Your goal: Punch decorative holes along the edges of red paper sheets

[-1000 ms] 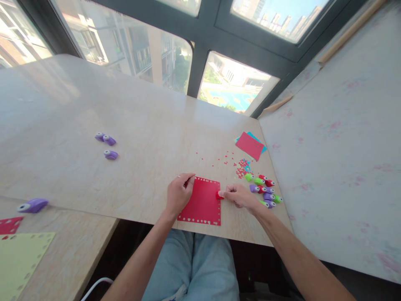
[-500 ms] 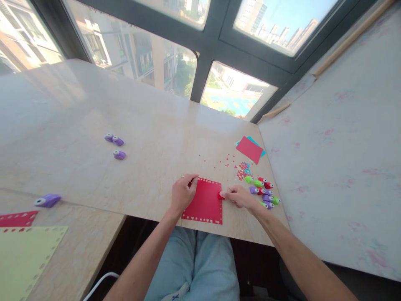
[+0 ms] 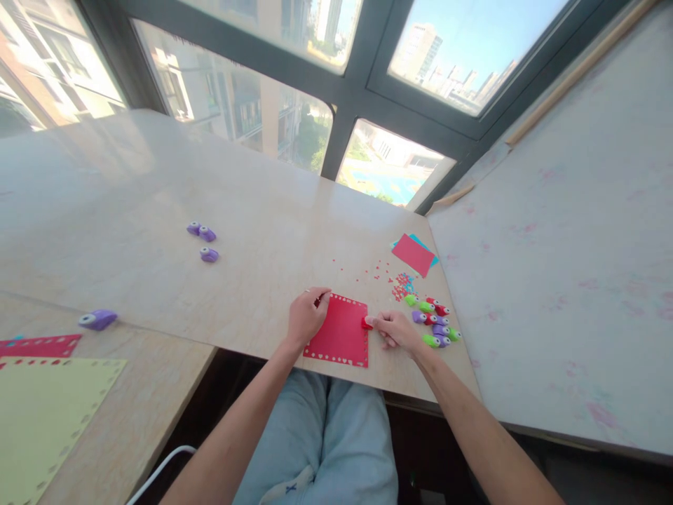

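Observation:
A red paper sheet (image 3: 341, 332) with small shapes punched along its edges lies flat near the table's front edge. My left hand (image 3: 306, 317) rests on the sheet's upper left corner, fingers curled, holding it down. My right hand (image 3: 397, 330) pinches a small red punch (image 3: 366, 322) pressed against the sheet's right edge. A cluster of several small green, purple and red punches (image 3: 434, 323) lies just right of my right hand.
Red and blue paper bits (image 3: 400, 283) are scattered behind the punches, next to a red sheet over a blue one (image 3: 413, 253). Three purple punches (image 3: 203, 240) lie at mid-left, a larger purple punch (image 3: 97, 320) further left. A yellow sheet (image 3: 47, 414) and a red strip (image 3: 39, 346) sit lower left.
My head has tilted, so the whole scene shifted in view. Both hands keep their hold on the red sheet and the red punch.

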{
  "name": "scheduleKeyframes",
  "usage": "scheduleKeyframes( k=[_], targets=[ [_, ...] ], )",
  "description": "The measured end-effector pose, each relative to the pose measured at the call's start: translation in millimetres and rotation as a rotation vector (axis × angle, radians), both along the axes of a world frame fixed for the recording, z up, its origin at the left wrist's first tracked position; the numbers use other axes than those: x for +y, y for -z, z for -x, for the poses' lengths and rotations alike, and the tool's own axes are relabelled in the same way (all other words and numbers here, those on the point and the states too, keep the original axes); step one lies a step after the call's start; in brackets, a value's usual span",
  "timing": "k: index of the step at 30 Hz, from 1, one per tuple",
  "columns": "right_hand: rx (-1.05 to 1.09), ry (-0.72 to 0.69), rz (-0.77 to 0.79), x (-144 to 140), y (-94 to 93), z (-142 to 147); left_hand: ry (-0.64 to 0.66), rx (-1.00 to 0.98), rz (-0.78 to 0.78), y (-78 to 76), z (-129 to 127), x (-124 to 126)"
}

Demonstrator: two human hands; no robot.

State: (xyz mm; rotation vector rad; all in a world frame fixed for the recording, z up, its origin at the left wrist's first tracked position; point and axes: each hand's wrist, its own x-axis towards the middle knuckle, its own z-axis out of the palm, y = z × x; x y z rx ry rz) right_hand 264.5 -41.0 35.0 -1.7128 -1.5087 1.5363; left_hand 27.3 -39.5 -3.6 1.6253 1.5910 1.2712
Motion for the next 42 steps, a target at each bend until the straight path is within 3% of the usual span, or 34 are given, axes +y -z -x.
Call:
scheduleKeyframes(
  k=[11, 19, 30, 42],
  targets=[
    [0.008, 0.174, -0.333, -19, 19.4, -2, 0.007, 0.027, -0.002, 3.5, 0, 3],
    [-0.095, -0.042, -0.484, -12, 23.6, -2, -0.005, 0.045, -0.026, 0.8, 1, 2],
    [-0.128, 0.027, -0.770, -23, 31.2, -2, 0.013, 0.027, -0.020, 0.5, 2, 0],
    [-0.177, -0.005, -0.852, -24, 37.9, -2, 0.005, 0.012, -0.016, 0.6, 2, 1]
  ],
)
